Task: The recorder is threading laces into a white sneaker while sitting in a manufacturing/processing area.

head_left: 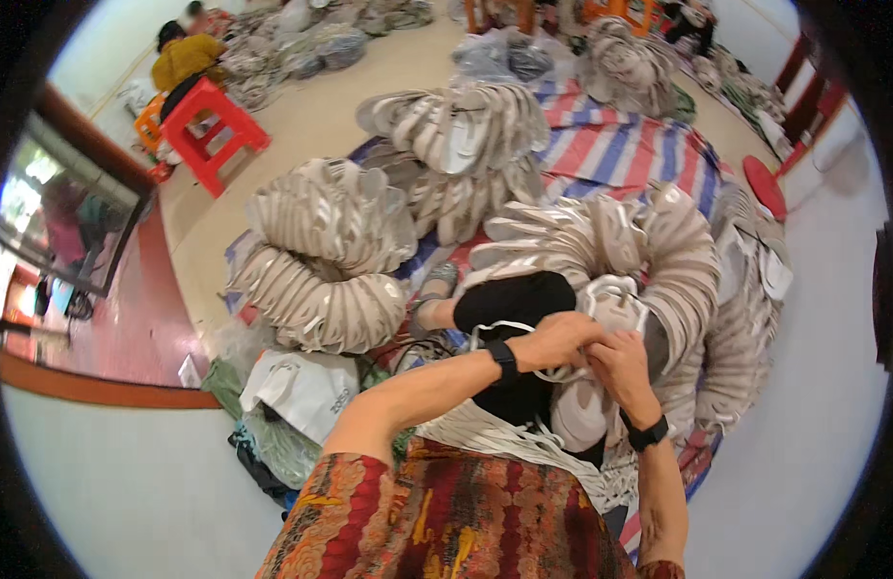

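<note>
A pale shoe upper [601, 309] is being gripped over the lap by the left hand [558, 340] and right hand [622, 369], fingers clenched on it. Many bundled uppers [321, 261] are being kept on the floor; how many are left cannot be told.

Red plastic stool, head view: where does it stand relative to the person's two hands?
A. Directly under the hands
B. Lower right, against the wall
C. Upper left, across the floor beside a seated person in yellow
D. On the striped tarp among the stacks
C: the red plastic stool stands at upper left by the person in yellow, far from the left hand and right hand.
</note>
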A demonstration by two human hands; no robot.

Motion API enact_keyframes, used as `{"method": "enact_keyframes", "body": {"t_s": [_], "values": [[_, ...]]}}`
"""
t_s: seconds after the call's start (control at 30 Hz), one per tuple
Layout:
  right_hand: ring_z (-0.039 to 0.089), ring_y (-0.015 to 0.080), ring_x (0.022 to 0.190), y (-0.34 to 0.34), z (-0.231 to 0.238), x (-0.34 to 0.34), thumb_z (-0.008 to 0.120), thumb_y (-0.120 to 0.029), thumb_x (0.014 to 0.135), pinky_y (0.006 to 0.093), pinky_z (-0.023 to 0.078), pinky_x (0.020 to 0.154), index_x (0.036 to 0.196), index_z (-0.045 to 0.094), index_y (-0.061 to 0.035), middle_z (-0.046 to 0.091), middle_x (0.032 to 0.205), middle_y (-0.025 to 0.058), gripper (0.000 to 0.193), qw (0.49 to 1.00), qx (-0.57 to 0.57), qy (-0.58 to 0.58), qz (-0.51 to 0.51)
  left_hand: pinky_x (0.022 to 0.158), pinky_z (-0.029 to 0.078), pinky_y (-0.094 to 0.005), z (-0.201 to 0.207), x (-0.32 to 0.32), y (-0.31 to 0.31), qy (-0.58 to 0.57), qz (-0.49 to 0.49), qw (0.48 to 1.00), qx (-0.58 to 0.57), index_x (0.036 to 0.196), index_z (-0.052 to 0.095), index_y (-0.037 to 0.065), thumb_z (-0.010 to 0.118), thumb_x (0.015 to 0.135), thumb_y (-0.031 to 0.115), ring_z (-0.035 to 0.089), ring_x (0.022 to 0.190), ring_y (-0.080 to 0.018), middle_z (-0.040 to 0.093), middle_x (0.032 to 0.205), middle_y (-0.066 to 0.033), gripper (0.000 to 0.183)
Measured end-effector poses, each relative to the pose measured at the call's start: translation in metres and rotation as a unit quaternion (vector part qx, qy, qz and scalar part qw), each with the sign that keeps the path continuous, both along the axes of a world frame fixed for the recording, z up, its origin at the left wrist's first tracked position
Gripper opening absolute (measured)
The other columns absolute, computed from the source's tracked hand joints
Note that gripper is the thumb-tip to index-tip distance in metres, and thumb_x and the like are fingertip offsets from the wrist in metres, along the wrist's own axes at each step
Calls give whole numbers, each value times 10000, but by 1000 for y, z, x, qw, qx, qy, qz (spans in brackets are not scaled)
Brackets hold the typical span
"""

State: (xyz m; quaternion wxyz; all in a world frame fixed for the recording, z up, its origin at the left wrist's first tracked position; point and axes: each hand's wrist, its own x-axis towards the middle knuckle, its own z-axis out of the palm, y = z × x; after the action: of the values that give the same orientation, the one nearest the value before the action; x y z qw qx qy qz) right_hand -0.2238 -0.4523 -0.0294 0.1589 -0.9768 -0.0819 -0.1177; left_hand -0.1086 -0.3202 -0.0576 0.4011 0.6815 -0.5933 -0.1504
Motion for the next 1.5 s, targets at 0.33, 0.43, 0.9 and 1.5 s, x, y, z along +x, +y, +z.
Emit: {"method": "enact_keyframes", "body": {"t_s": [0.33,0.43,0.9,1.5], "values": [[542,192,734,-67,24,-5,533,-130,673,331,427,606,726,539,-83,533,746,82,71,957,-285,-31,-30,698,430,-366,9,-14,1,97,-17,994,49,930,485,27,661,637,6,503,807,-325,485,872,-147,343],[544,289,672,-172,75,-28,522,-148,729,352,442,623,770,602,-64,571,716,91,123,910,-70,-223,-342,696,428,-356,13,-14,7,111,-1,991,74,914,484,32,612,694,-4,494,789,-306,466,874,-143,257],[489,216,820,-48,-2,-21,603,-134,661,347,392,731,878,539,-70,496,800,48,235,994,-84,-38,64,617,457,-409,26,-26,23,-61,-57,986,145,856,497,13,594,773,156,531,706,-323,448,893,-137,191],[558,246,685,-46,-8,-24,592,-104,670,324,447,539,854,516,-49,511,740,82,206,999,-34,7,29,926,297,-415,40,-14,38,25,-32,988,146,788,580,19,603,792,135,360,1108,-328,420,1163,-157,118]]}}
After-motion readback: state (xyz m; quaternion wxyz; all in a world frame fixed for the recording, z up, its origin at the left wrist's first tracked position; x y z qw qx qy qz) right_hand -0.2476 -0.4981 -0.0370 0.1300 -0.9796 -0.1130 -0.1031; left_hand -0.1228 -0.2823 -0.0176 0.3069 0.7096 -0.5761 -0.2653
